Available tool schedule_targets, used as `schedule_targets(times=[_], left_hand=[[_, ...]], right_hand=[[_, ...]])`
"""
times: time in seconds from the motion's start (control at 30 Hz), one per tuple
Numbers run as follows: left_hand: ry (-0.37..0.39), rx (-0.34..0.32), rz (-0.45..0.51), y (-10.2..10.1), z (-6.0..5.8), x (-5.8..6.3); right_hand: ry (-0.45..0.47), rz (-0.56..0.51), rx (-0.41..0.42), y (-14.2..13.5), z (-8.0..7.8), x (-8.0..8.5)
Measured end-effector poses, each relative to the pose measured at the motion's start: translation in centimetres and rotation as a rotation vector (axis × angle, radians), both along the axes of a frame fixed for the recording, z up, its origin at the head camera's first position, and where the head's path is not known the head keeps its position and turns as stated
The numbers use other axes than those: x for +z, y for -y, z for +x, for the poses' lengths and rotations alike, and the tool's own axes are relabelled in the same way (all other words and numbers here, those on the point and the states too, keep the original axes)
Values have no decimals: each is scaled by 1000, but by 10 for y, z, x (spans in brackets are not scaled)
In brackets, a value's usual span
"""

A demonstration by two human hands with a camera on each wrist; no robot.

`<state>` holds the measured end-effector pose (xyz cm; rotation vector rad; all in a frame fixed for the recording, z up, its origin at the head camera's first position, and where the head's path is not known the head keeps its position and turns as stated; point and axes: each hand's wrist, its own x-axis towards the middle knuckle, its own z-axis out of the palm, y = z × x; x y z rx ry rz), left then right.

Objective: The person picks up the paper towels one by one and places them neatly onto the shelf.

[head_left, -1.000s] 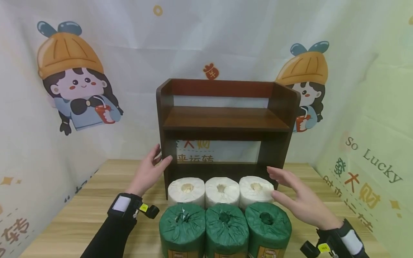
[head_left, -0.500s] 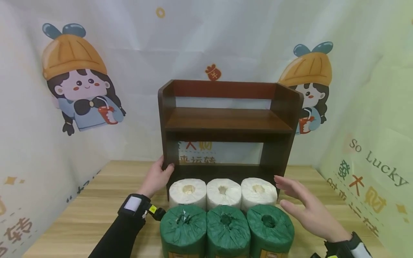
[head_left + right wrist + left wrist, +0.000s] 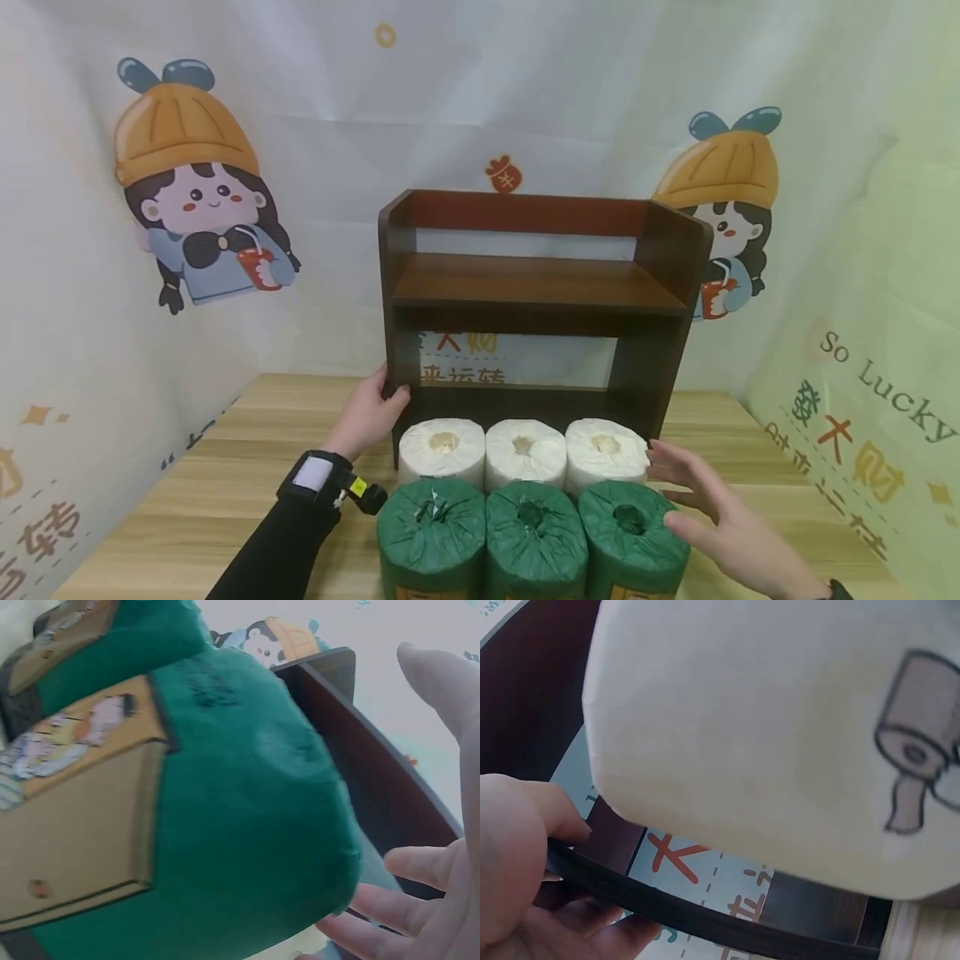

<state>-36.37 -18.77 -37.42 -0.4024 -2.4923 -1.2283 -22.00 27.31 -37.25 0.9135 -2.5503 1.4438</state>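
A dark brown two-tier shelf (image 3: 540, 279) stands on the wooden table. My left hand (image 3: 366, 417) grips the front edge of its left side panel; in the left wrist view the thumb and fingers lie on either side of that edge (image 3: 690, 911). Three white-wrapped toilet rolls (image 3: 442, 468) stand upright in a row before the lower tier. Three green-wrapped toilet rolls (image 3: 431, 542) form a row in front of them. To their right, my right hand (image 3: 723, 517) holds nothing, its fingers spread close to the rightmost green roll (image 3: 255, 795).
The wooden table (image 3: 247, 467) extends to both sides of the shelf and rolls. Behind it hangs a pale printed cloth (image 3: 330, 150) with cartoon figures, and the cloth continues along the left and right sides.
My left hand has moved in from beside the shelf and taken hold of its left panel. My right hand has lowered beside the rolls. The head view has shifted slightly.
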Motion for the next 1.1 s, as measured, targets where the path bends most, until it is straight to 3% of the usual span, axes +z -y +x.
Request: schedule_targets(times=[0.13,0.37,0.5,0.6,0.67,0.93,1.1], left_hand=[[-4,-15,-2,2,-1,0],[-6,-24,13,0,0,5],[-1,-23,1,0,2,4],[-5,-27,1,0,3,3],[-7,-31,5,0,3,3],[-19,-29,5,1,2,3],[-18,-29,5,1,2,2]], right_hand=[[31,-13,11,-3,2,-10],[-52,46,49,-4,2,-23],[115,-20,107,-3,2,-29],[251,-47,89,-1,3,-33],[295,-44,76,1,4,-33],[175,39,53,2,3,-33],[220,60,-19,4,5,-32]])
